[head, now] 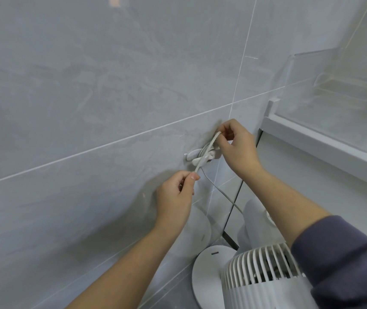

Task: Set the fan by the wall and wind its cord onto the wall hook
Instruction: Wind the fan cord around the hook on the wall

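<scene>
A white fan (260, 270) with a slatted head and round base stands on the floor by the grey tiled wall, at the bottom right. Its white cord (207, 150) runs taut between my two hands across a small white wall hook (192, 155), where loops of cord are gathered. My left hand (176, 195) pinches the cord's lower part just below the hook. My right hand (237, 146) pinches the upper part beside the hook. A thinner stretch of cord (222, 195) drops from the hook toward the fan.
A white ledge (311, 143) juts out at the right, with a clear plastic holder (347, 90) on the wall above it. The glossy tiles mirror the fan's base. A dark seam marks the corner behind the fan.
</scene>
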A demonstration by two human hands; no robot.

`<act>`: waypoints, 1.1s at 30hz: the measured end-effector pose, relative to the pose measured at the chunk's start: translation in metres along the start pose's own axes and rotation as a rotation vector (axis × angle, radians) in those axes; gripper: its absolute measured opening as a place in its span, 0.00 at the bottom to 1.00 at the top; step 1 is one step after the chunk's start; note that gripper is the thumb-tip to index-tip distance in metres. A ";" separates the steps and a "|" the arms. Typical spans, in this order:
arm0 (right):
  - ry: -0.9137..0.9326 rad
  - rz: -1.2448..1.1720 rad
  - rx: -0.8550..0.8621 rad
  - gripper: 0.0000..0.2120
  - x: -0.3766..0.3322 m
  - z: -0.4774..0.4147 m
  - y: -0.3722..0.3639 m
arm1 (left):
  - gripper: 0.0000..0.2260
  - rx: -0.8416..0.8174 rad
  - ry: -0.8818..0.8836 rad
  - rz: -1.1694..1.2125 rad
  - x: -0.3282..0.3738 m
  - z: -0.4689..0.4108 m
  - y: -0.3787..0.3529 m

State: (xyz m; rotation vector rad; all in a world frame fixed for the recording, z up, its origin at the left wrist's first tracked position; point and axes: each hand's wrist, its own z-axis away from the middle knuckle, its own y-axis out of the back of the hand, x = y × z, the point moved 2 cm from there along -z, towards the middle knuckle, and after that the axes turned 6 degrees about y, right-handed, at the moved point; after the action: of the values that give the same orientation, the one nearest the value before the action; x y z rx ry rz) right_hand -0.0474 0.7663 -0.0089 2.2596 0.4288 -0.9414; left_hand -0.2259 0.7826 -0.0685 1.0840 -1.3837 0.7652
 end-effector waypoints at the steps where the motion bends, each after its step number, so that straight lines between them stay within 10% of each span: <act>1: -0.010 -0.007 0.002 0.04 0.001 0.000 0.000 | 0.10 -0.006 -0.002 -0.013 0.000 -0.001 -0.002; 24: -0.484 -0.737 -0.215 0.15 0.028 -0.008 0.018 | 0.09 -0.049 0.038 -0.077 -0.003 -0.017 -0.025; 33: -0.486 -0.611 -0.165 0.09 0.039 -0.002 0.016 | 0.13 -0.077 0.052 -0.127 -0.010 -0.014 -0.040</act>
State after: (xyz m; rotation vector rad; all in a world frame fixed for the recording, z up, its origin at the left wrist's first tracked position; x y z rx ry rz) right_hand -0.0112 0.7580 -0.0291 1.6841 0.9540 -1.6389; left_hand -0.1845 0.7826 -0.0827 1.0737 -1.2775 0.6382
